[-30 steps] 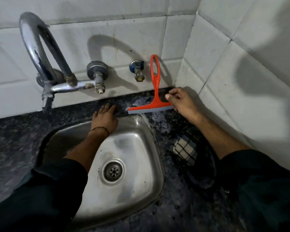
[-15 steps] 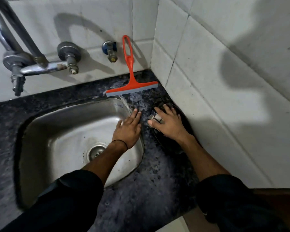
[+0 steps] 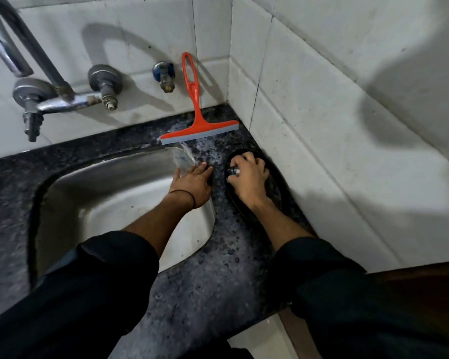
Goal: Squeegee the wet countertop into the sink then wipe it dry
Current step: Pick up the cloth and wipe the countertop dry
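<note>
An orange squeegee (image 3: 194, 117) leans against the back wall tiles, its grey blade resting on the dark speckled countertop (image 3: 226, 260) behind the steel sink (image 3: 109, 193). My left hand (image 3: 193, 181) rests flat with straight fingers on the sink's right rim and the wet counter. My right hand (image 3: 248, 174) has its fingers curled round a checked cloth (image 3: 234, 171) that sits in a dark bowl-like dish (image 3: 278, 187) by the right wall. Most of the cloth is hidden under that hand.
A chrome tap (image 3: 49, 99) with a curved spout and a small blue valve (image 3: 163, 73) stick out of the back wall. White tiled walls meet in a corner just right of the squeegee. The counter's front edge runs near my sleeves.
My right hand let go of the squeegee, left it leaning on the wall, and came down onto the cloth, closing its fingers on it. My left hand moved from the sink's back rim to its right rim.
</note>
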